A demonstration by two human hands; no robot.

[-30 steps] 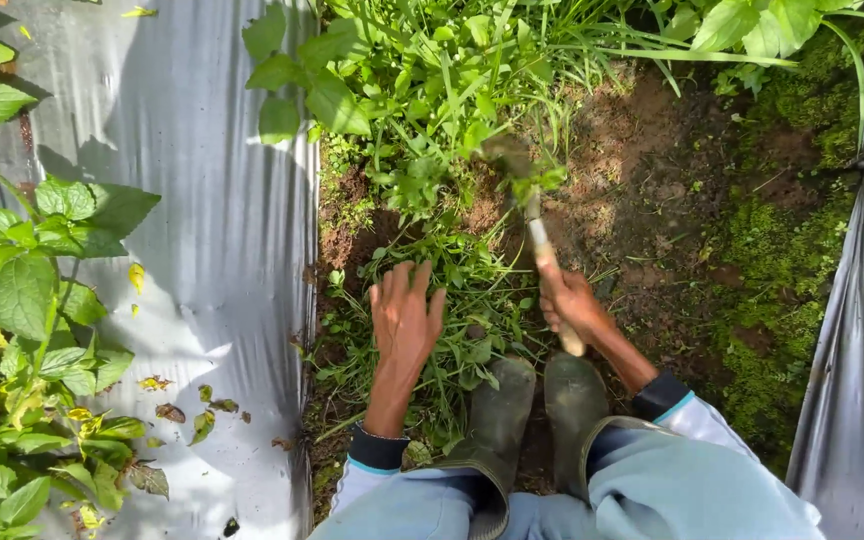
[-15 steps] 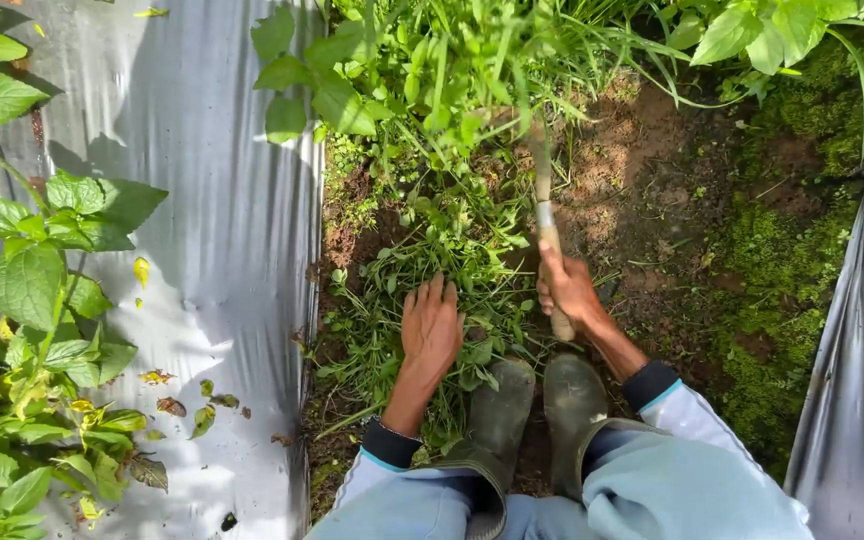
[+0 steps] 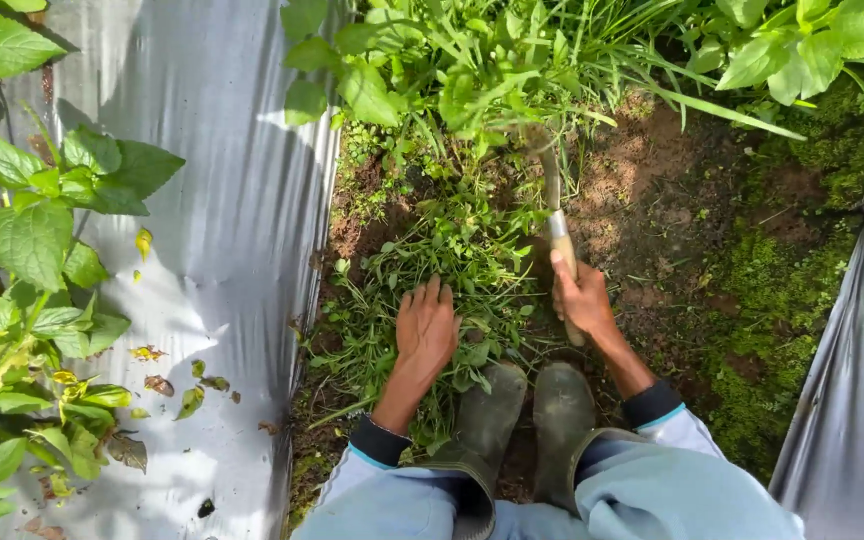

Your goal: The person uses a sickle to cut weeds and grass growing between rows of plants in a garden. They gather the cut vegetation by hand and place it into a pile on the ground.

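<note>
Silver plastic mulch sheeting [image 3: 222, 230] covers the bed left of the grip, with yellowed fallen leaves [image 3: 157, 383] scattered on it. Broad-leaved green plants [image 3: 37, 240] stand at the sheeting's far-left edge. A second strip of grey sheeting [image 3: 852, 400] runs along the far right. Between it and the grip lie bare brown soil [image 3: 652, 210] and a band of green moss [image 3: 772, 290]. Just below the grip, two dark green rubber boots [image 3: 527, 410] stand side by side. Light blue trousers [image 3: 652, 500] fill the lower edge.
</note>
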